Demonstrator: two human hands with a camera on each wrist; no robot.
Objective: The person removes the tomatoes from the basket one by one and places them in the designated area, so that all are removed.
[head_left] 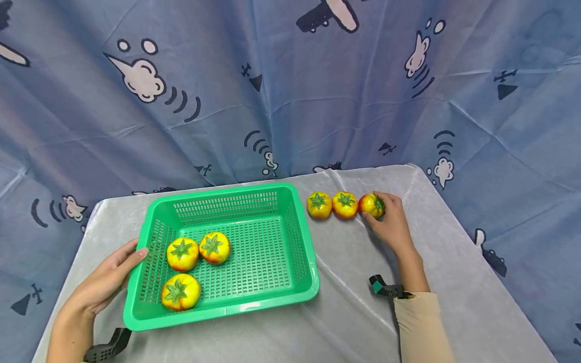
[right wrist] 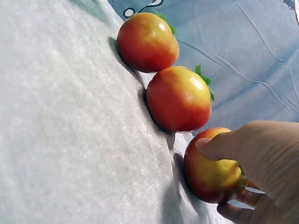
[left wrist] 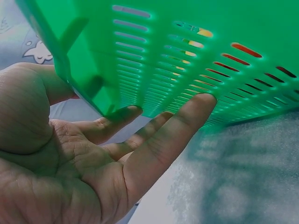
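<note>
My left hand [head_left: 105,278] grips the left rim of a green plastic basket [head_left: 218,312], its thumb over the edge. In the left wrist view, the fingers [left wrist: 159,147] lie against the slotted outer wall. To the right of the basket, my right hand [head_left: 394,224] holds a yellow-red tomato [right wrist: 205,179] between thumb and fingers; its green leafy top faces right in the head view. This is the right end of a row with two more tomatoes [head_left: 345,205], [head_left: 319,205], leaf tops up. Inside the basket, three similar tomatoes [head_left: 183,254] sit toward the left side.
A grey-white cloth [head_left: 345,322] covers the table. Behind it hangs a blue patterned curtain [head_left: 272,101], close to the table's back edge. Dark cameras [head_left: 386,287] are strapped to both wrists.
</note>
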